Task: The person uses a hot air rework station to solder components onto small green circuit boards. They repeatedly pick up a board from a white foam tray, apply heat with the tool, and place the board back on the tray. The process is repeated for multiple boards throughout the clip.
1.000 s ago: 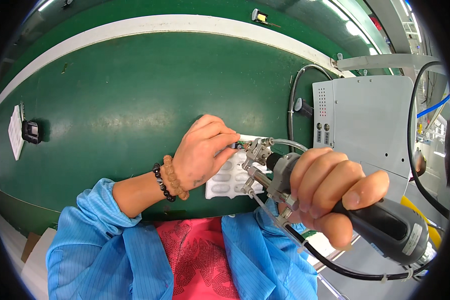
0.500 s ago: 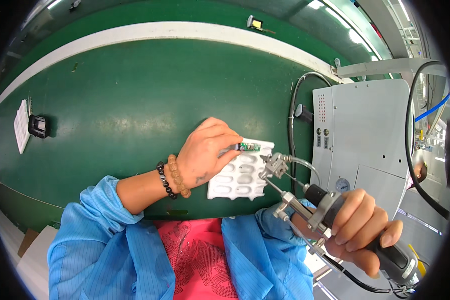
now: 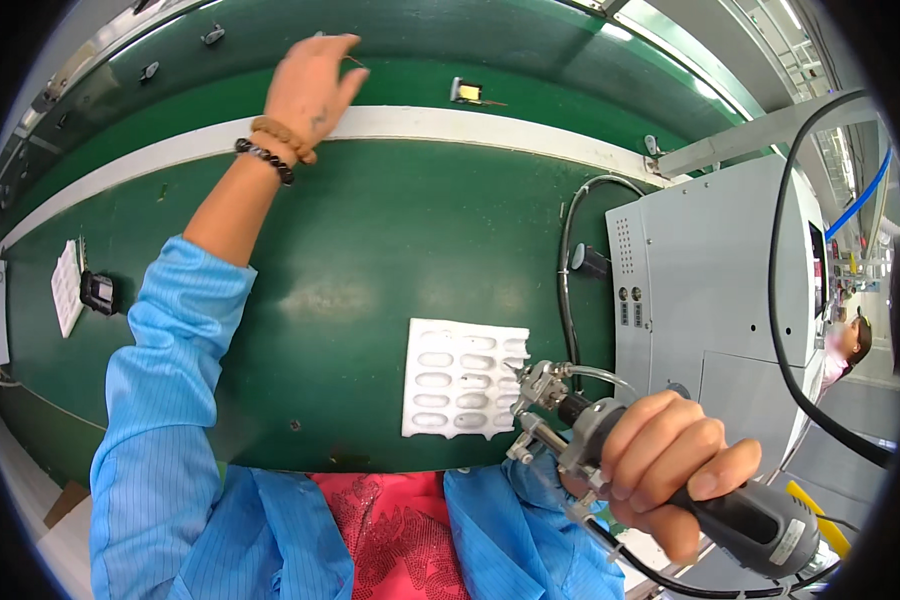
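Observation:
My left hand [image 3: 315, 80] reaches past the white ledge at the far left, thumb and forefinger apart. A thin reddish wire shows between those fingers; what it belongs to is hidden. My right hand [image 3: 675, 465], at the lower right, is wrapped round a dark grey electric screwdriver [image 3: 750, 520] with a metal nose and thin hoses. Its metal tip [image 3: 535, 385] points left, at the right edge of a white tray [image 3: 456, 370] with several oval hollows. The small green circuit board is out of sight.
Beyond the white ledge [image 3: 420, 122] lies a small part with a yellow block [image 3: 467, 91] and wire. A black frame [image 3: 97, 291] and another white tray [image 3: 67, 290] are at far left. A grey machine [image 3: 710, 270] with a black cable [image 3: 562, 250] stands on the right.
My left hand has left the tray and swung far and left, past the ledge. The green board it held no longer shows. My right hand keeps its grip on the screwdriver.

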The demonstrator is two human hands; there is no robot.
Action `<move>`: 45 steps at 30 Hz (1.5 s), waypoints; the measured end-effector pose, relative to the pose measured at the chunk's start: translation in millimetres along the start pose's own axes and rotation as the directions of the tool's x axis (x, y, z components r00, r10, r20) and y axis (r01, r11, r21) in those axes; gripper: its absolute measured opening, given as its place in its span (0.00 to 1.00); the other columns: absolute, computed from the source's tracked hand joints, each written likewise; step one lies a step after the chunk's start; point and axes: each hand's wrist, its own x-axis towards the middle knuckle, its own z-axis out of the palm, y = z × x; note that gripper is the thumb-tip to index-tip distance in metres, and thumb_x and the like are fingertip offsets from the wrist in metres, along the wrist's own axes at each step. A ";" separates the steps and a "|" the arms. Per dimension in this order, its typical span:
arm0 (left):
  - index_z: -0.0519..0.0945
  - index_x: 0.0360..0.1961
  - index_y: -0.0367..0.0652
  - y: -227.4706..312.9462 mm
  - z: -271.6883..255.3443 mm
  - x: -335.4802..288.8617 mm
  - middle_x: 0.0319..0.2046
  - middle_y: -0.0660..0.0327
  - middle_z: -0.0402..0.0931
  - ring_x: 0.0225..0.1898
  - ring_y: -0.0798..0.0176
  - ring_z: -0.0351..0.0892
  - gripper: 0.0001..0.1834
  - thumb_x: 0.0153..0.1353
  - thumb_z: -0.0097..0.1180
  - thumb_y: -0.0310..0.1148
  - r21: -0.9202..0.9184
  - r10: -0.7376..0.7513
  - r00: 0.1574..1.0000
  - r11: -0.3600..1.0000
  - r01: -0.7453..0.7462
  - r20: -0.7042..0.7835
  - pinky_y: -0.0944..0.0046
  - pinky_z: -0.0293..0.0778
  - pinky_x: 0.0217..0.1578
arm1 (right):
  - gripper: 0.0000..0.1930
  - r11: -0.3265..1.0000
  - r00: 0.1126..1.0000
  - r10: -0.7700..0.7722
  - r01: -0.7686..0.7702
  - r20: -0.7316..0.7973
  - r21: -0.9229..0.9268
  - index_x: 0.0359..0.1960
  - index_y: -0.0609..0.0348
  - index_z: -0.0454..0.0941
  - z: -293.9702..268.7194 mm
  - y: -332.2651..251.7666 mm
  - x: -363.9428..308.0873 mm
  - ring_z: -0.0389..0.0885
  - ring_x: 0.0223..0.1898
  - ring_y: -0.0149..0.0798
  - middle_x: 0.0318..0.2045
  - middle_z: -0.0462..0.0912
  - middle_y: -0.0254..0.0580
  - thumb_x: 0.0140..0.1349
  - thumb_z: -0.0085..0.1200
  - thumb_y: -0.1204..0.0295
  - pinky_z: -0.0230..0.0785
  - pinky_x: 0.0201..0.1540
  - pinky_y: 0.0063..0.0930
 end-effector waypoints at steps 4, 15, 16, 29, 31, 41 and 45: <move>0.74 0.58 0.42 29.4 56.6 9.2 0.55 0.51 0.76 0.59 0.46 0.72 0.23 0.62 0.60 0.35 -0.244 0.214 0.962 0.955 -0.169 0.170 0.53 0.68 0.61 | 0.19 1.000 1.000 0.010 -0.011 0.010 0.028 0.39 0.57 0.65 -1.4 7.7 -3.2 0.74 0.15 0.28 0.18 0.75 0.34 0.59 0.66 0.68 0.70 0.17 0.20; 0.76 0.52 0.42 85.2 61.3 41.5 0.40 0.50 0.82 0.42 0.45 0.80 0.18 0.63 0.60 0.35 -0.356 0.041 0.934 0.930 0.095 0.355 0.54 0.75 0.44 | 0.20 1.000 0.999 0.026 -0.026 0.031 -0.006 0.40 0.57 0.66 -8.2 -0.3 2.7 0.75 0.16 0.29 0.19 0.76 0.34 0.61 0.66 0.63 0.71 0.18 0.20; 0.77 0.50 0.41 95.1 45.5 29.6 0.38 0.50 0.83 0.40 0.46 0.82 0.16 0.63 0.60 0.35 -0.408 0.093 0.946 0.912 0.044 0.310 0.55 0.76 0.42 | 0.20 1.000 0.999 0.022 -0.022 0.027 -0.011 0.40 0.57 0.66 -8.7 -1.2 2.1 0.75 0.16 0.29 0.19 0.76 0.34 0.61 0.66 0.63 0.71 0.19 0.20; 0.83 0.43 0.39 178.9 -81.0 -137.0 0.36 0.55 0.82 0.39 0.52 0.80 0.16 0.52 0.68 0.26 -0.698 0.255 0.909 0.714 0.054 0.330 0.56 0.75 0.41 | 0.23 0.998 0.998 -0.061 0.061 0.022 -0.002 0.41 0.57 0.64 -0.7 -1.6 -1.5 0.73 0.16 0.28 0.19 0.74 0.32 0.60 0.66 0.59 0.68 0.16 0.19; 0.83 0.43 0.39 179.6 -78.1 -143.7 0.36 0.56 0.82 0.40 0.52 0.80 0.16 0.51 0.68 0.25 -0.656 0.270 0.909 0.754 0.004 0.317 0.56 0.75 0.41 | 0.23 0.998 0.996 -0.069 0.069 0.060 0.008 0.41 0.57 0.64 0.4 1.0 1.9 0.73 0.16 0.28 0.19 0.74 0.32 0.60 0.66 0.58 0.67 0.16 0.19; 0.83 0.39 0.38 181.2 -63.0 -160.7 0.37 0.57 0.82 0.44 0.52 0.79 0.15 0.48 0.71 0.26 -0.710 0.125 0.949 0.693 0.124 0.288 0.57 0.76 0.45 | 0.22 1.000 0.994 -0.001 -0.001 0.110 0.022 0.43 0.57 0.63 10.5 31.9 6.2 0.72 0.17 0.28 0.20 0.74 0.32 0.62 0.64 0.59 0.66 0.17 0.21; 0.83 0.38 0.38 178.8 -61.4 -163.7 0.38 0.57 0.82 0.45 0.53 0.79 0.15 0.47 0.71 0.26 -0.727 0.112 0.954 0.674 0.133 0.279 0.58 0.77 0.44 | 0.22 0.999 0.997 0.031 -0.034 0.063 0.037 0.41 0.58 0.64 16.5 42.0 5.3 0.72 0.16 0.30 0.20 0.74 0.33 0.60 0.65 0.59 0.66 0.17 0.23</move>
